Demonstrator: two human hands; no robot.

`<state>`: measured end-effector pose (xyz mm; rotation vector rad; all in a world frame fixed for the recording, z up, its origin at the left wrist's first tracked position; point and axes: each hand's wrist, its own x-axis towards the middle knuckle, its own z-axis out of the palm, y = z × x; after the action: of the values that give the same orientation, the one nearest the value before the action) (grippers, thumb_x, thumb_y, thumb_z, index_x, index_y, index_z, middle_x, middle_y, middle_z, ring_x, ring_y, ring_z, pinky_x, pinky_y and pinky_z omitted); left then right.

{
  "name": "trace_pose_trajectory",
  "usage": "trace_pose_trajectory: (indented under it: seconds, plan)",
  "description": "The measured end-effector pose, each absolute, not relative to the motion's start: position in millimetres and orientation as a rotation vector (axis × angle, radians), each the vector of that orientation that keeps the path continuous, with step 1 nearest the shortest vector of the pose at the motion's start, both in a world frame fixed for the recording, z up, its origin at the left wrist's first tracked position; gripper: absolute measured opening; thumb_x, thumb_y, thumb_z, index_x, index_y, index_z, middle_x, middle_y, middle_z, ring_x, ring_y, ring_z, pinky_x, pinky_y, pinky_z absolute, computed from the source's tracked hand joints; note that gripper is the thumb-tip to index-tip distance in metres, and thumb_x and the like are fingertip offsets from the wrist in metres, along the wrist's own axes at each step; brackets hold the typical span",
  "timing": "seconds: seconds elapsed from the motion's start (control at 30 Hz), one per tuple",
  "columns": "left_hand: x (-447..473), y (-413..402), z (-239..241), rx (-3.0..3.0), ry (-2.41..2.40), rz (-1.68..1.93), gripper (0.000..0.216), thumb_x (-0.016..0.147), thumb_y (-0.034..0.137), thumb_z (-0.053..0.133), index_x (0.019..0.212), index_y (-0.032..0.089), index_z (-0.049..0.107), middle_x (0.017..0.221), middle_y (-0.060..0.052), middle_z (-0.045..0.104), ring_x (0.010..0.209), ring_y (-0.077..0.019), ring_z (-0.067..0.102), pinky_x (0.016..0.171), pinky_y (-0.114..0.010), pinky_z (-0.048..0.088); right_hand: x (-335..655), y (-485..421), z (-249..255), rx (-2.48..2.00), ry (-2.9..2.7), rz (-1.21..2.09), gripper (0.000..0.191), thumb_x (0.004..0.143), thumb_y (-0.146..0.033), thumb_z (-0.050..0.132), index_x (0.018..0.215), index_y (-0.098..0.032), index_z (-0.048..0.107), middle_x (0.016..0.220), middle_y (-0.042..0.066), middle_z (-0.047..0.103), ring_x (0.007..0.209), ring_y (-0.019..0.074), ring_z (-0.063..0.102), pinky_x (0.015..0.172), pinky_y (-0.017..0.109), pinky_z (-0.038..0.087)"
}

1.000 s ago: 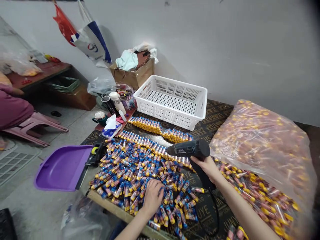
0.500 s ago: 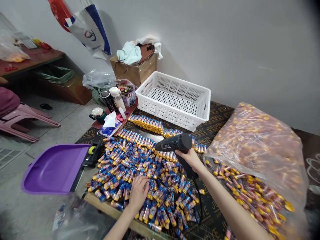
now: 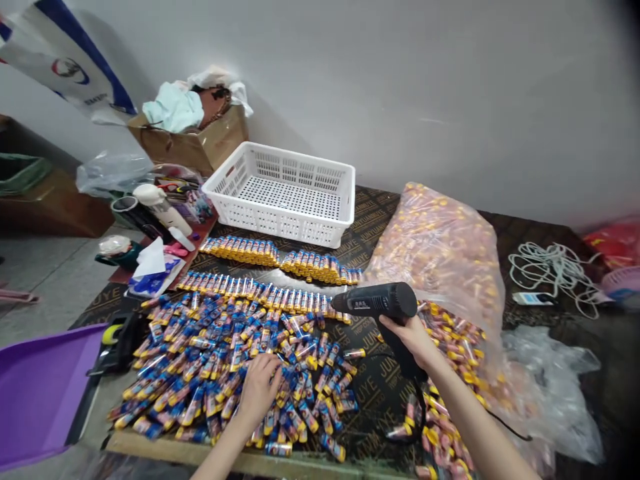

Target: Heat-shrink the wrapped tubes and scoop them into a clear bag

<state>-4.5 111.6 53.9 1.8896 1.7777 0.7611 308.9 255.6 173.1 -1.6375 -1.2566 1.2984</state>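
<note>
My right hand (image 3: 413,338) grips the handle of a black heat gun (image 3: 376,301), its nozzle pointing left over a neat row of blue-and-yellow tubes (image 3: 250,291). My left hand (image 3: 259,390) lies palm down, fingers spread, on a loose heap of the same tubes (image 3: 210,353) near the table's front edge. Two more tidy rows of tubes (image 3: 280,255) lie in front of a white plastic basket (image 3: 283,193), which holds nothing.
A big clear bag of red-and-yellow tubes (image 3: 440,253) sits to the right, spilling some by my right arm. A purple dustpan (image 3: 35,393) is at the left. A cardboard box (image 3: 195,143), bottles, tissues and a coiled white cable (image 3: 555,267) are also about.
My view has swung to the right. The heat gun has shifted right relative to the rows. My left hand has stayed on the heap, sliding slightly across it.
</note>
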Motion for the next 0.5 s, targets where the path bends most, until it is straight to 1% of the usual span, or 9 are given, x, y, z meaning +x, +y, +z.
trace_pose_trajectory:
  seconds: [0.07,0.13,0.23,0.37,0.4,0.43,0.5]
  plan:
    - [3.9,120.1,55.0,1.942,1.718,0.700,0.016,0.085,0.020,0.043,0.088,0.019,0.059,0.092,-0.007,0.061,0.091,-0.0208,0.054,0.080,-0.038,0.045,333.9,244.0,168.4,-1.680,-1.169,1.283,0.047,0.061,-0.042,0.074,0.100,-0.016,0.065,0.096,0.008,0.070,0.092,0.0278,0.064,0.081,0.042,0.051]
    - [12.5,136.3,58.2,1.991,1.671,0.627,0.017,0.085,0.020,0.043,0.088,0.019,0.060,0.094,-0.007,0.061,0.093,-0.0214,0.053,0.082,-0.038,0.044,355.1,232.1,162.4,-1.698,-1.067,1.292,0.049,0.061,-0.042,0.075,0.100,-0.015,0.064,0.097,0.009,0.070,0.085,0.0271,0.065,0.073,0.040,0.054]
    - [33.6,177.0,64.6,2.070,1.650,0.470,0.018,0.085,0.019,0.043,0.087,0.018,0.061,0.094,-0.008,0.061,0.094,-0.0218,0.053,0.083,-0.037,0.044,376.7,215.7,153.0,-1.688,-0.916,1.303,0.051,0.059,-0.041,0.076,0.101,-0.016,0.063,0.098,0.008,0.070,0.076,0.0253,0.067,0.064,0.038,0.056]
    - [87.2,249.9,61.5,2.246,1.550,0.153,0.023,0.084,0.015,0.041,0.092,0.017,0.062,0.094,-0.008,0.061,0.093,-0.0215,0.054,0.083,-0.035,0.043,386.9,200.6,145.3,-1.693,-0.729,1.239,0.050,0.056,-0.040,0.078,0.098,-0.016,0.063,0.094,0.008,0.071,0.069,0.0243,0.067,0.059,0.035,0.057]
    - [102.8,267.4,57.3,2.273,1.522,0.117,0.024,0.084,0.016,0.041,0.096,0.017,0.061,0.098,-0.009,0.060,0.096,-0.0219,0.053,0.085,-0.035,0.042,387.5,198.2,145.0,-1.688,-0.687,1.227,0.050,0.056,-0.040,0.078,0.097,-0.016,0.063,0.094,0.008,0.071,0.070,0.0242,0.068,0.060,0.035,0.057]
    - [117.6,282.9,52.0,2.294,1.501,0.098,0.025,0.084,0.019,0.043,0.103,0.018,0.059,0.106,-0.010,0.059,0.102,-0.0227,0.052,0.087,-0.036,0.041,387.7,196.2,145.5,-1.680,-0.651,1.221,0.050,0.056,-0.040,0.078,0.098,-0.017,0.063,0.095,0.008,0.071,0.072,0.0243,0.068,0.061,0.034,0.057]
    - [141.6,304.4,40.2,2.330,1.471,0.073,0.037,0.083,0.030,0.050,0.118,0.021,0.051,0.122,-0.011,0.051,0.113,-0.0258,0.045,0.094,-0.040,0.037,388.4,193.4,148.6,-1.671,-0.606,1.197,0.052,0.056,-0.040,0.078,0.100,-0.017,0.062,0.096,0.007,0.071,0.076,0.0245,0.068,0.065,0.034,0.057]
